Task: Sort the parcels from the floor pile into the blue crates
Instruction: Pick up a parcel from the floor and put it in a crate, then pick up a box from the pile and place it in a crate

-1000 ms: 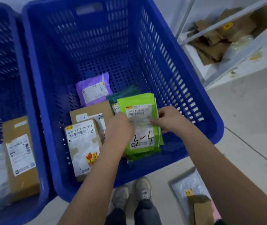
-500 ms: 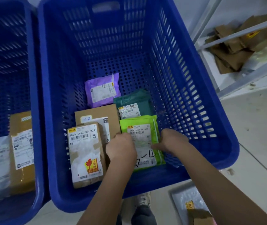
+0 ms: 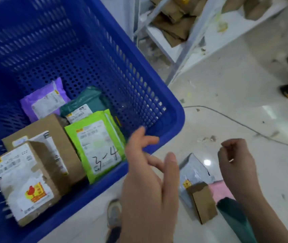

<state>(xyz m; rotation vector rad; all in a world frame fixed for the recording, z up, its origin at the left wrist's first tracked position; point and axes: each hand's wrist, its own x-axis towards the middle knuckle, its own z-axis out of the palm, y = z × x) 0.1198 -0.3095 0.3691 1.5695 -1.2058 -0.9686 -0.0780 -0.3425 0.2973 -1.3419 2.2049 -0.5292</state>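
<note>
I see a pale, scuffed floor (image 3: 227, 102) with a thin cable (image 3: 241, 125) trailing across it and a white shelf rack (image 3: 183, 55) behind, holding brown paper parcels. The blue crate (image 3: 173, 120) fills the left of my view. Inside it lie a lime-green parcel (image 3: 97, 146) marked "3-4", a teal parcel (image 3: 87, 102) behind it, a purple parcel (image 3: 43, 100), and two brown boxes (image 3: 39, 163) with white labels. My left hand (image 3: 148, 186) hovers over the crate's near rim, fingers spread and relaxed, holding nothing. My right hand (image 3: 236, 165) is out over the floor with its fingers loosely curled; I cannot tell whether it pinches anything. Beneath it lies the floor pile (image 3: 203, 190): a grey bag, a small brown box, a pink parcel and a teal one, overlapping. A shoe (image 3: 113, 213) shows beside the crate.
</note>
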